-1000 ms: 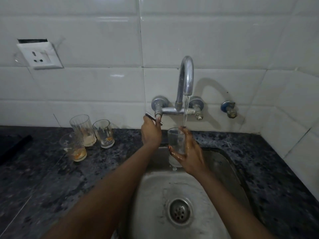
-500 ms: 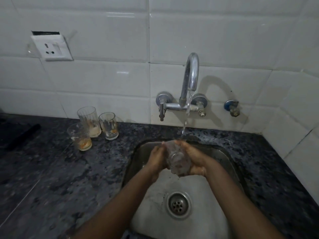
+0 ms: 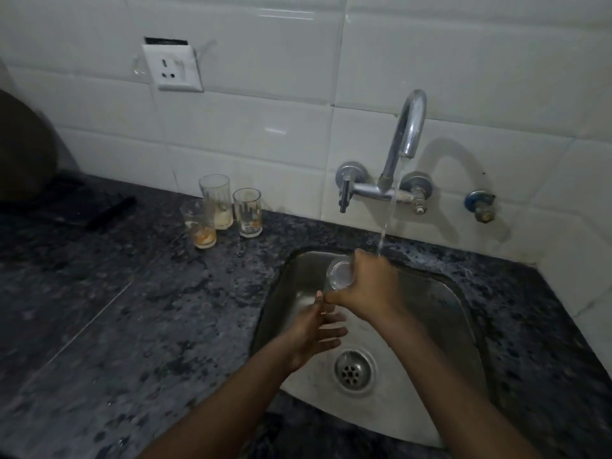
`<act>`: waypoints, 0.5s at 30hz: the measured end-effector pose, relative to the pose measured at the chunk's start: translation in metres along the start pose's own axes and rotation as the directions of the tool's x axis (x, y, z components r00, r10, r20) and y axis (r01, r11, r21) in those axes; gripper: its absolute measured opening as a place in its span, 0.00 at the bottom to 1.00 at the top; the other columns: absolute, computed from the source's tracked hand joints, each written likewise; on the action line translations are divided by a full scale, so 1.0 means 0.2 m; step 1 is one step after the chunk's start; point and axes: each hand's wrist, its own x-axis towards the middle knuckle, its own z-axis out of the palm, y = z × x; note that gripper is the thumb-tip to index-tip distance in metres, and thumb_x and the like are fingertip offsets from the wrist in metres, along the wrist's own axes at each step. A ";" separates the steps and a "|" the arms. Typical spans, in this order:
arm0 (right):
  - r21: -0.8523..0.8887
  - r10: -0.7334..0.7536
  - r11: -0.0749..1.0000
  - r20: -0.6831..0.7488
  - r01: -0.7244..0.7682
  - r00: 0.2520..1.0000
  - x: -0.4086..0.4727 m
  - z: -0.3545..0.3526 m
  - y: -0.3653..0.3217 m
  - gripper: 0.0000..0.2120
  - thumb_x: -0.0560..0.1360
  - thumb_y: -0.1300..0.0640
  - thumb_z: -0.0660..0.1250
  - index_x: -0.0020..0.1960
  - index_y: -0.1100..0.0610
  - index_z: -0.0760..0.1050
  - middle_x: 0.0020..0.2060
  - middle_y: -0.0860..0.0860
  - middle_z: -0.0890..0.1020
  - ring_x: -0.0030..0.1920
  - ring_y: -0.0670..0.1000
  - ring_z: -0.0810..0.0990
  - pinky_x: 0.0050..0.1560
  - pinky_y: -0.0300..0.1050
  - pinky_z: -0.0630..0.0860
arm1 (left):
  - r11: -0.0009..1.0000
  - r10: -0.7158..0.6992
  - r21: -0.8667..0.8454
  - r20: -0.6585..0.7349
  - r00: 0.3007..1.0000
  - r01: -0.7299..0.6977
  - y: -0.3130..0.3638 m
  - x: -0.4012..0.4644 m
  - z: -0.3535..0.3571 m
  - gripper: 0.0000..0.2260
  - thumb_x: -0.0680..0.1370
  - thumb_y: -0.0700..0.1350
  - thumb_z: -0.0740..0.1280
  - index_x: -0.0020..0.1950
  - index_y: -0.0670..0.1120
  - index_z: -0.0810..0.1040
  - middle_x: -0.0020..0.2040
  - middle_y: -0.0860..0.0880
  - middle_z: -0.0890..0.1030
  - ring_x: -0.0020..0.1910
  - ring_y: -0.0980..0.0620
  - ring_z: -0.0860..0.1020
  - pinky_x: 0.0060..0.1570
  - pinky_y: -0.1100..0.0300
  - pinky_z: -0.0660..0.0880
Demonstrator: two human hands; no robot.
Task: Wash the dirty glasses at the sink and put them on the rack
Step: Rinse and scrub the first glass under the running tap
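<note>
we grasp the glass (image 3: 339,272) in our right hand (image 3: 367,288), tipped over the sink (image 3: 440,313), likely to drain; stream falls just behind the grip. left hand (image 3: 316,331) open below, empty.

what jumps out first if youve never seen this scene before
The running tap on the tiled wall, its stream falling onto the right hand, which holds a glass over the steel sink. Then three dirty glasses clustered on the dark counter, left of the sink.
</note>
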 end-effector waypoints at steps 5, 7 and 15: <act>-0.252 -0.021 0.967 0.027 0.027 0.999 0.00 0.00 -0.17 0.27 0.62 0.43 0.74 0.52 0.57 0.70 0.49 0.54 0.80 0.50 0.56 0.80 0.38 0.44 0.68 | 0.909 0.129 0.407 -0.077 0.989 -0.087 0.09 -0.07 -0.18 0.17 0.77 0.55 0.60 0.58 0.45 0.71 0.52 0.47 0.75 0.43 0.53 0.74 0.40 0.61 0.69; -0.271 0.000 0.963 0.025 0.007 1.000 0.02 0.02 -0.23 0.27 0.63 0.43 0.73 0.53 0.56 0.71 0.51 0.54 0.80 0.52 0.56 0.80 0.39 0.43 0.68 | 0.878 0.179 0.453 -0.011 0.984 -0.155 0.14 -0.08 -0.25 0.23 0.74 0.56 0.64 0.61 0.41 0.70 0.52 0.46 0.76 0.48 0.51 0.75 0.46 0.58 0.71; 0.425 0.047 0.905 -0.121 0.008 0.992 0.24 0.21 -0.65 0.24 0.57 0.46 0.79 0.48 0.53 0.77 0.44 0.52 0.84 0.45 0.53 0.82 0.44 0.45 0.78 | 0.740 0.476 0.586 -0.109 0.873 -0.331 0.43 -0.20 -0.86 0.07 0.76 0.47 0.66 0.45 0.44 0.76 0.34 0.54 0.77 0.32 0.61 0.74 0.30 0.73 0.69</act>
